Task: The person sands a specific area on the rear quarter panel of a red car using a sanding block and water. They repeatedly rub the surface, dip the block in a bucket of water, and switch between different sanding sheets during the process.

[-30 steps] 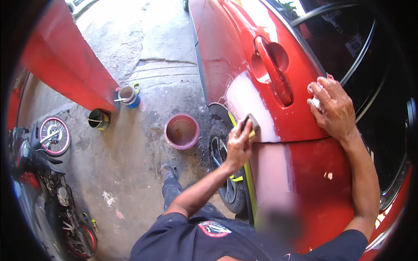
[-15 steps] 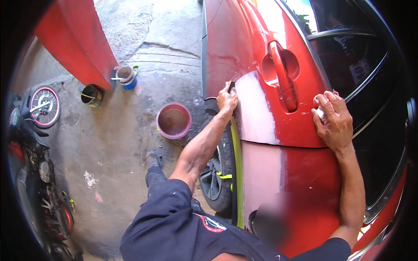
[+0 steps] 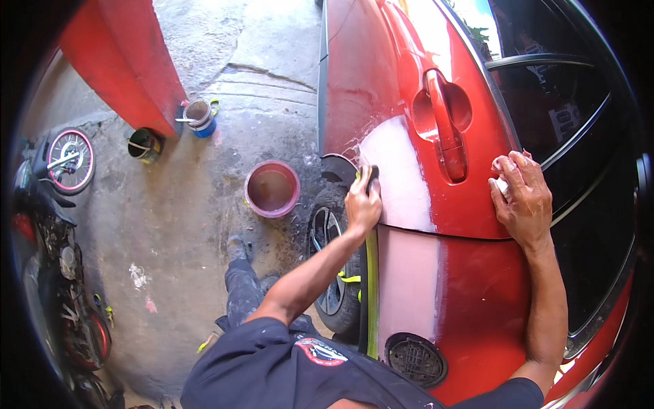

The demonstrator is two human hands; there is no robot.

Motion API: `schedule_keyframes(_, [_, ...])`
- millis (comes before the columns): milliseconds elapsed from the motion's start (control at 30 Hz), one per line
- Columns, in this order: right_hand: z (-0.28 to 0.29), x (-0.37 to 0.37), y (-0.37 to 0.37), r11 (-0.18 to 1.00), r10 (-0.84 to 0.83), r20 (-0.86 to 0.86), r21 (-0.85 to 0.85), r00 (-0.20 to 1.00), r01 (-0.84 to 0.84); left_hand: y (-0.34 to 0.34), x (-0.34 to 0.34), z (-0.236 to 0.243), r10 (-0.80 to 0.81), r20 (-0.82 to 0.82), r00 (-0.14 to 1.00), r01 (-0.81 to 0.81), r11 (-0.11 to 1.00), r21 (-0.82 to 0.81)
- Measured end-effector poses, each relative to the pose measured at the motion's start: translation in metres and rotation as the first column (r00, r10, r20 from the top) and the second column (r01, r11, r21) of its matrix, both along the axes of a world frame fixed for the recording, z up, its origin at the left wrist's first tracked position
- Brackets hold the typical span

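Observation:
My left hand (image 3: 362, 203) grips a dark sanding block (image 3: 372, 180), held at the left edge of the pale primed patch (image 3: 398, 174) on the red car panel, just right of the wheel arch. My right hand (image 3: 520, 194) rests curled at the panel's edge by the window, gripping a crumpled white cloth or pad (image 3: 503, 185). The red door handle (image 3: 446, 129) sits between my hands, a little above them. A second pale primed strip (image 3: 407, 279) runs below the panel seam, with a black round recess (image 3: 415, 358) under it.
The car wheel (image 3: 327, 252) is beside my legs. A pink tub of murky liquid (image 3: 272, 208) stands on the concrete floor, with a blue pail (image 3: 202, 127) and dark can (image 3: 144, 153) by a red pillar (image 3: 133, 61). A motorbike (image 3: 71, 279) is at the far left.
My left hand went up along the primed patch, then came back down partway, still holding the block. My right hand stays in place on the panel. The view has shifted slightly.

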State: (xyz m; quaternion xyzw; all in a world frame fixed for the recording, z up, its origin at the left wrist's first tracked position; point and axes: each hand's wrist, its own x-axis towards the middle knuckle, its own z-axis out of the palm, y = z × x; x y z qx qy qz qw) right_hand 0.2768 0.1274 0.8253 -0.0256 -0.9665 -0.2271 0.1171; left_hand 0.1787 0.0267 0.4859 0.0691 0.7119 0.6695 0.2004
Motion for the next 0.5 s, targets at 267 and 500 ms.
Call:
schedule_keyframes(267, [0.003,-0.003,-0.001,1.0,-0.003,0.014,0.005,1.0,0.003,0.023,-0.057,-0.01,-0.079,0.134,0.988,0.071,0.995,0.065])
schedule_keyframes(500, [0.001,-0.008,-0.004,0.999,0.035,-0.003,0.008,0.999,-0.035,0.042,-0.097,-0.008,0.045,0.196,0.98,-0.007,0.981,-0.193])
